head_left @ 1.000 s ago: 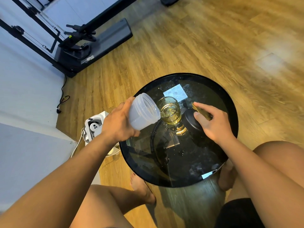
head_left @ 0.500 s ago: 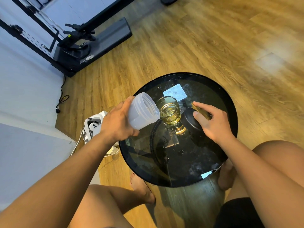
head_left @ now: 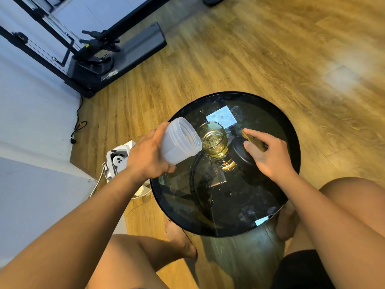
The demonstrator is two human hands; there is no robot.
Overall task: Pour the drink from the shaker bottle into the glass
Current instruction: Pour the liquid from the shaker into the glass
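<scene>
L hand wrapped its fingers round the bottle, tipped so its mouth, just beyond the fingertips, met the glass rim to pour, while R hand curled fingers over the lid beside the glass, prob. to keep it clear.

The round dark table carries the glass of yellow drink, just beside a black lid.
</scene>
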